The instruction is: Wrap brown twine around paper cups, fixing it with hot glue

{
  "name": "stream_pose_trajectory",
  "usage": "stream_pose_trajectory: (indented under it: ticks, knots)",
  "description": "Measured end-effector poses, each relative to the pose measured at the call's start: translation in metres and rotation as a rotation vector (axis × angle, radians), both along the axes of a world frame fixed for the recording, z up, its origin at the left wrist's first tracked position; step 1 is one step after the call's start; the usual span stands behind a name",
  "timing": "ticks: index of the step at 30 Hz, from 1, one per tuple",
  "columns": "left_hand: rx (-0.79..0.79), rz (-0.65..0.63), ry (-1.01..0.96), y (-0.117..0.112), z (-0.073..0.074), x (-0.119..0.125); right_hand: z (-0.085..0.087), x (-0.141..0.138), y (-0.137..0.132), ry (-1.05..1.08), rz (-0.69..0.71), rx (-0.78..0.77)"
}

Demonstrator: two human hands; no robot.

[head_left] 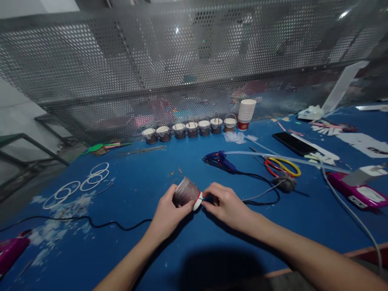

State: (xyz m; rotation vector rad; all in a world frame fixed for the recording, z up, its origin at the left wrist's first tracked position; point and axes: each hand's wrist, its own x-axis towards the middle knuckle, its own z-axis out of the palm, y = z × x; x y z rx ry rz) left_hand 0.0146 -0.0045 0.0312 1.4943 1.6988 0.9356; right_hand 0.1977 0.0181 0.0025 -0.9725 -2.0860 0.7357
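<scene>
Bare forearms point(281, 240) lie nearest, extending over the blue table point(142, 173) to the wrapped cup point(185, 193), held tilted. Left hand point(169, 209): closed around the cup's dark ridged side. Right hand point(226, 205): fingers curled, tips at its white rim point(197, 203); whether they pinch anything is too small to tell. Blue glue gun point(224, 163): beyond the wrapped cup, to its right. Seven small buckets point(191, 130): in a row, well beyond the cup. White rings point(80, 184): well to its left.

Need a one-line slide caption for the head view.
Left hand holds a dark-wrapped cup, right hand at its white end; beyond, a blue glue gun and seven small cups in a row.
</scene>
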Motion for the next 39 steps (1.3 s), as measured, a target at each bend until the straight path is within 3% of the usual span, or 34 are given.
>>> stream_pose_trajectory:
  ticks: [5, 11, 14, 27, 39]
  knots:
    - [-0.016, -0.002, -0.01, -0.001, 0.003, 0.001, 0.0, 0.003, 0.0, -0.015, 0.033, 0.09]
    - [-0.02, -0.009, -0.005, 0.0, 0.002, 0.002, 0.006, 0.001, 0.0, 0.093, -0.006, -0.193]
    - [-0.026, -0.029, -0.008, -0.001, 0.001, 0.002, 0.006, -0.001, 0.001, 0.119, -0.025, -0.245]
    - [0.02, -0.127, 0.012, -0.002, -0.001, 0.0, 0.005, 0.0, 0.003, 0.135, -0.057, -0.308]
    - [0.067, -0.19, 0.028, -0.001, 0.0, -0.006, 0.013, 0.004, 0.001, 0.049, -0.024, -0.262]
